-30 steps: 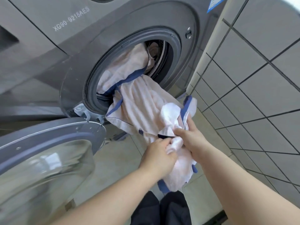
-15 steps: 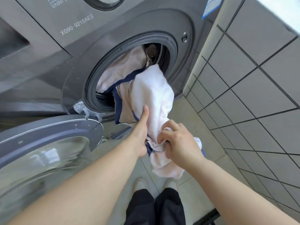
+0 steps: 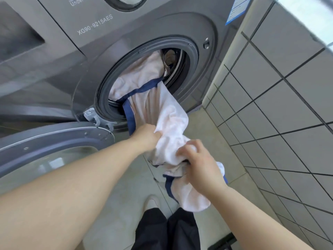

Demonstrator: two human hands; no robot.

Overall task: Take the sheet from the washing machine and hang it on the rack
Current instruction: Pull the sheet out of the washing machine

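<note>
A pale pink sheet with dark blue edging spills out of the round opening of the grey washing machine and hangs down toward the floor. Part of the sheet still fills the drum. My left hand grips a bunch of the sheet just below the opening. My right hand grips the lower, gathered part of the sheet, whose end dangles beneath it. No rack is in view.
The machine's glass door stands swung open at the lower left, close to my left arm. A grey tiled wall runs along the right. Pale floor tiles lie below, with my dark trousers and a shoe at the bottom.
My left hand went from lying open against the sheet to gripping it just below the opening. My right hand stays gripped on the lower bunch. More sheet hangs out of the drum.
</note>
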